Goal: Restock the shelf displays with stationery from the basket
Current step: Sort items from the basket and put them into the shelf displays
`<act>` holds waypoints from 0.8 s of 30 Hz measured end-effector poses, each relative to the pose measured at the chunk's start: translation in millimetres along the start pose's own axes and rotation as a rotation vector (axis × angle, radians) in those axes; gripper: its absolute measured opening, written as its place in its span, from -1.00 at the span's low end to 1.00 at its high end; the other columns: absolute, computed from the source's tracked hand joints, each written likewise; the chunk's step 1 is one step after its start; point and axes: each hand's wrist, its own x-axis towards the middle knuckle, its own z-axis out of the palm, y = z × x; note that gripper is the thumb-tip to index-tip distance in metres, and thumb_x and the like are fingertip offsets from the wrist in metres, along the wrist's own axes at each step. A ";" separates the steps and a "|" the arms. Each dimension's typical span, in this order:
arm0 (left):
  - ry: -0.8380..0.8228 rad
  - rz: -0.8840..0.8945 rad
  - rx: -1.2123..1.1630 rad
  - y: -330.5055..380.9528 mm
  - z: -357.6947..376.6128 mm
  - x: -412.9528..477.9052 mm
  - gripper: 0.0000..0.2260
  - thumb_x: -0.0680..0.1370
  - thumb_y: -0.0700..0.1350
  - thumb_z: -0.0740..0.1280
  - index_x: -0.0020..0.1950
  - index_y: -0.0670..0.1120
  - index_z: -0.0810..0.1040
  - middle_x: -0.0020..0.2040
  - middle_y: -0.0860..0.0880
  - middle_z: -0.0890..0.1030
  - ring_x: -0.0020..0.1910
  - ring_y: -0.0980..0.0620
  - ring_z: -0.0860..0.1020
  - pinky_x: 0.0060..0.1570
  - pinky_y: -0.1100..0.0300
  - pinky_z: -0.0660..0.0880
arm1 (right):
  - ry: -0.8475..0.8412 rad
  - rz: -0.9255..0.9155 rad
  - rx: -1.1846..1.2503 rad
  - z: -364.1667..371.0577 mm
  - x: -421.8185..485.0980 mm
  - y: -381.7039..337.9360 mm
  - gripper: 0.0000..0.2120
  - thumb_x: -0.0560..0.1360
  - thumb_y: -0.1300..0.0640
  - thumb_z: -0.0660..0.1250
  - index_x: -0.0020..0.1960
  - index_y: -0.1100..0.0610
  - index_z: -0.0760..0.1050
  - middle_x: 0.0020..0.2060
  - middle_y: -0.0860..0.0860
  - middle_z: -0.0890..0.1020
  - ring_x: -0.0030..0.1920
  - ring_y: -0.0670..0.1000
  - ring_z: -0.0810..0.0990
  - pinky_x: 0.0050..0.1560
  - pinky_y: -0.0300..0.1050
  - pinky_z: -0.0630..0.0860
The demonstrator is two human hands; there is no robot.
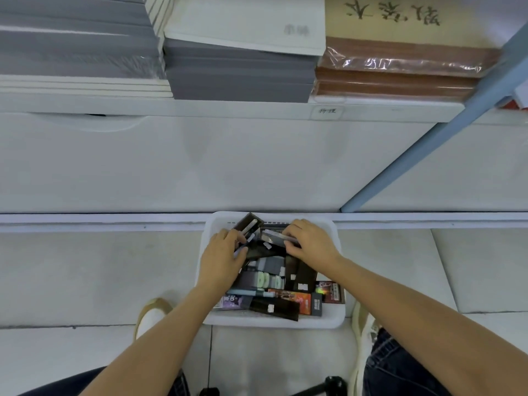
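Note:
A white plastic basket (274,321) sits on the floor against the shelf base, filled with several stationery packs, mostly dark pen packets, correction tapes and coloured boxes. My left hand (221,260) reaches into its left side, fingers closed around dark pen packets (247,224) at the far end. My right hand (310,241) is over the far right part, pinching a flat dark packet (274,238) by its edge. An orange box (294,300) and a long dark packet (274,307) lie at the near side.
Above, a white shelf (200,108) holds stacks of grey notebooks (240,72), white ones (245,21) and brown wrapped books (400,67). A blue upright (428,144) slants down at right. My shoes (151,315) flank the basket on the tiled floor.

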 end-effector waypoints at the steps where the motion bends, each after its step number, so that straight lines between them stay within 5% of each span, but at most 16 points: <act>1: -0.011 -0.007 -0.044 0.6 1.4 0.1 -0.94 0.56 -0.15 0.34 0.03 -0.07 0.55 -0.03 -0.02 0.52 -0.07 0.01 0.49 -0.15 0.22 0.38 | -0.025 0.006 0.058 -0.7 -0.9 -1.1 -0.84 0.54 0.12 0.30 0.05 0.15 0.57 -0.05 0.00 0.56 -0.02 -0.01 0.50 -0.03 -0.14 0.44; 4: -0.069 -0.090 -0.206 5.6 5.8 0.5 -0.93 0.60 -0.05 0.30 -0.04 0.02 0.56 -0.11 0.05 0.58 -0.17 0.10 0.53 -0.20 0.26 0.39 | -0.090 0.092 0.288 -6.7 0.1 -5.7 -0.85 0.56 0.08 0.30 0.08 0.10 0.56 -0.08 -0.08 0.53 -0.08 -0.09 0.48 -0.07 -0.22 0.39; 7: -0.262 -0.247 -0.715 22.0 5.9 0.3 -0.78 0.59 0.12 0.25 0.02 0.03 0.61 -0.12 0.08 0.68 -0.09 0.13 0.62 -0.07 0.24 0.51 | -0.110 0.180 0.544 -12.5 0.2 -20.0 -0.82 0.57 0.08 0.30 0.13 0.08 0.57 -0.05 -0.12 0.60 -0.06 -0.12 0.57 -0.05 -0.27 0.47; 11: -0.206 -0.497 -1.326 41.6 8.3 1.2 -0.77 0.63 -0.07 0.23 0.18 -0.15 0.57 -0.01 -0.13 0.69 -0.06 -0.02 0.68 -0.18 0.15 0.61 | -0.097 0.174 0.735 -8.3 -3.7 -50.9 -0.84 0.54 0.14 0.35 0.11 0.11 0.59 -0.09 -0.10 0.66 -0.10 -0.09 0.64 -0.05 -0.24 0.56; 13: -0.133 -0.574 -1.332 41.5 7.2 2.6 -0.77 0.63 -0.09 0.24 0.17 -0.20 0.55 0.00 -0.21 0.66 -0.11 -0.08 0.68 -0.23 0.09 0.62 | -0.098 0.181 0.873 -7.1 -4.5 -62.1 -0.83 0.52 0.22 0.37 0.11 0.14 0.60 -0.10 -0.01 0.70 -0.12 -0.02 0.68 -0.08 -0.20 0.61; 16: -0.053 -0.578 -1.249 32.3 1.6 5.6 -0.76 0.65 -0.05 0.22 0.17 -0.20 0.50 0.02 -0.22 0.66 -0.04 -0.16 0.66 -0.06 -0.04 0.62 | -0.003 0.282 1.045 -11.8 0.2 -67.8 -0.82 0.51 0.22 0.40 0.10 0.17 0.54 -0.12 0.05 0.70 -0.19 0.01 0.70 -0.17 -0.17 0.62; 19: 0.057 -0.596 -1.221 17.7 -9.4 6.0 -0.82 0.66 -0.07 0.21 0.04 -0.18 0.44 -0.28 -0.12 0.64 -0.39 -0.07 0.62 -0.38 0.13 0.59 | 0.139 0.357 0.773 -16.9 7.1 -47.5 -0.91 0.52 0.15 0.39 0.01 0.11 0.53 -0.12 0.00 0.67 -0.14 -0.05 0.65 -0.04 -0.11 0.60; 24: -0.021 -0.590 -1.016 -2.9 -8.2 -2.1 -0.82 0.65 -0.04 0.23 -0.04 -0.14 0.44 -0.39 -0.05 0.43 -0.51 0.03 0.39 -0.47 0.22 0.41 | -0.163 0.232 -0.042 7.8 -2.7 -15.9 -0.53 0.47 -0.04 0.41 0.32 0.07 0.42 0.19 0.00 0.50 0.21 0.01 0.44 0.20 -0.07 0.42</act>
